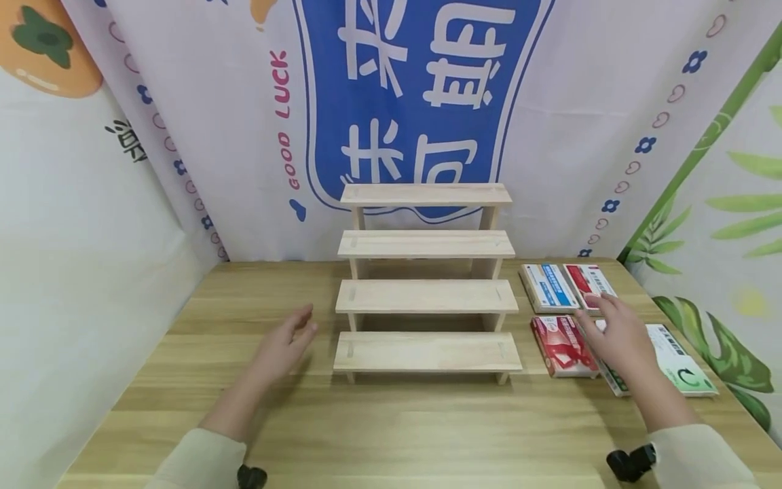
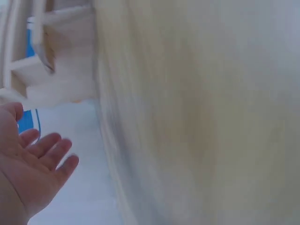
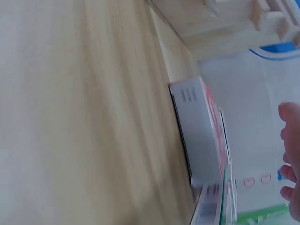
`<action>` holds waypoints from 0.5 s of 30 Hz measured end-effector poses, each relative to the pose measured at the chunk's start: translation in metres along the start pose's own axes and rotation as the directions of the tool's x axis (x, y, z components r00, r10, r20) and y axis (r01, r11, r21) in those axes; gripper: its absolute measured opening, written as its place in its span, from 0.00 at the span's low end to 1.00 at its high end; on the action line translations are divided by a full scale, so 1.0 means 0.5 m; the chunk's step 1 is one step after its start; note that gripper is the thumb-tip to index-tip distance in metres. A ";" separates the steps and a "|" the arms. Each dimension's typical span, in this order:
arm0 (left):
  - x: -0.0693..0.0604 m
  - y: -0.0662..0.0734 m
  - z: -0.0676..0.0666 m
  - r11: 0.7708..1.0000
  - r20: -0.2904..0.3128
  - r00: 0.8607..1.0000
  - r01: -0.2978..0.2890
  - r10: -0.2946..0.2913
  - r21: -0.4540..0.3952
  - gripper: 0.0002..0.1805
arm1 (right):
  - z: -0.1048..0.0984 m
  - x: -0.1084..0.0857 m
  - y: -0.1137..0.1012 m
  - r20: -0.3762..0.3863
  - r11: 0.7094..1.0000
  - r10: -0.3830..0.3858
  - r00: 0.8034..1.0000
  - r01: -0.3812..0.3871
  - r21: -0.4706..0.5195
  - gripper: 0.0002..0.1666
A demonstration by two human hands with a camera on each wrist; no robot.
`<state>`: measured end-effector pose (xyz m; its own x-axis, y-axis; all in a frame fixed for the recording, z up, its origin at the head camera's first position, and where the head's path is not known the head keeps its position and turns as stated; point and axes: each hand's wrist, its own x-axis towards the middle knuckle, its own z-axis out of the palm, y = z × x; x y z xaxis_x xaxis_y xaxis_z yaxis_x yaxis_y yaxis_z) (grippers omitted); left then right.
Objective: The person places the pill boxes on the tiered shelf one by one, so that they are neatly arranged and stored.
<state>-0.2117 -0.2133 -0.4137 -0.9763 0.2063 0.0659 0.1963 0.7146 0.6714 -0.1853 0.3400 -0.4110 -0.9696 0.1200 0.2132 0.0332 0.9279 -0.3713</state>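
Red box (image 1: 563, 346) lay towards the desk's (image 1: 427, 435) right edge, beside the stepped wooden rack (image 1: 426, 352), its long axis roughly front to back. It sat just left of the right hand (image 1: 620, 336), clearly the nearer one, which hovered over other boxes (image 1: 685, 363), fingers relaxed and holding nothing. The left hand (image 1: 284, 346), also empty, fingers loosely apart, hung left of the rack.

The left forearm (image 1: 235, 401) and right forearm (image 1: 662, 401) reach forward, well apart, light sleeves (image 1: 699, 458) covering their near ends. The left hand (image 1: 284, 346) hangs relaxed, thumb (image 2: 15, 110) parted from slightly bent fingers (image 2: 56, 153). The right hand (image 1: 620, 337) angles inward, back upward, its fingers lightly bent too.
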 end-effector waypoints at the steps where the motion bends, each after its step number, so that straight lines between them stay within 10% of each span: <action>1: -0.007 0.003 0.002 0.997 0.013 1.000 0.007 -0.006 -0.076 0.36 | -0.003 -0.006 0.009 -0.009 1.000 0.019 1.000 -0.018 0.010 0.37; 7: -0.039 0.014 0.029 0.915 0.132 0.991 0.079 -0.028 -0.397 0.35 | -0.012 -0.054 0.088 -0.052 0.993 0.108 0.993 -0.105 0.055 0.39; 15: -0.054 0.014 0.068 0.864 0.180 0.984 0.102 -0.013 -0.493 0.40 | -0.018 -0.109 0.183 -0.042 0.974 0.220 0.975 -0.217 0.067 0.42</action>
<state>-0.1811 -0.1912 -0.4359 -0.9465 0.3135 -0.0767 0.0253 0.3091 0.9507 -0.1272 0.4215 -0.4487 -0.9276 0.3358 0.1636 0.2265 0.8539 -0.4687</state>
